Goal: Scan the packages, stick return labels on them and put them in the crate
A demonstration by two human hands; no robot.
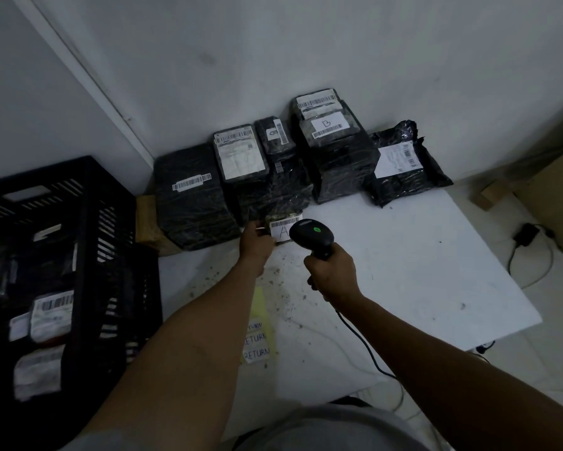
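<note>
My right hand [333, 275] grips a black corded barcode scanner [312, 237] with a green light lit on top, its head over a small package marked "A" [283, 227]. My left hand [257, 244] holds that package by its left edge on the white table [420, 255]. Several black-wrapped packages with barcode labels [237, 170] are stacked against the wall behind it. A yellow sheet of "RETURN" labels [257, 340] lies on the table under my left forearm. The black crate [58, 255] stands at the left with several labelled packages inside.
A package marked "B" [330, 131] tops the back stack, and a crumpled black bag parcel [400, 164] lies at the right. The scanner's cable [361, 343] trails off the table's front edge. A cardboard box [553, 196] and a power adapter [527, 234] sit on the floor at the right.
</note>
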